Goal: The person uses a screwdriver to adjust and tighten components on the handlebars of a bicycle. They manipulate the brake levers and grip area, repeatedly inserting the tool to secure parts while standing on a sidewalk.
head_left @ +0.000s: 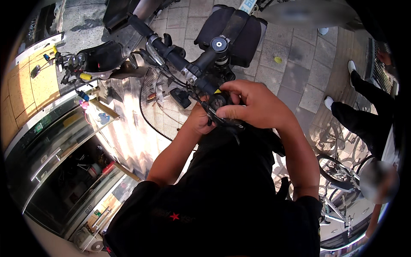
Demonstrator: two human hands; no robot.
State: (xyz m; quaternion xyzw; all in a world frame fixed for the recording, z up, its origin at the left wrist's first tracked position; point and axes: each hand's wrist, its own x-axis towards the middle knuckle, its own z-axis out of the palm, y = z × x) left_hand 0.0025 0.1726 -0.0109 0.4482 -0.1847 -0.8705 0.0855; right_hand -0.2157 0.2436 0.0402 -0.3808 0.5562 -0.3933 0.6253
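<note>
Black, round, plastic-looking control point(218, 102) sits at the black tubular handlebar point(173, 55); probably light, stiff; hold by rim. My right hand point(261, 105) pinches it; left hand point(199, 121) partly hidden, cannot tell.

On grey stone paving point(295, 64) we see a small yellow-green leaf point(278, 60); to our left stands a black scooter point(105, 56) with yellow handgrips point(85, 76), and to our right a person in black trousers point(359, 124) and white shoes point(329, 102) near a white-framed bicycle point(343, 186).
</note>
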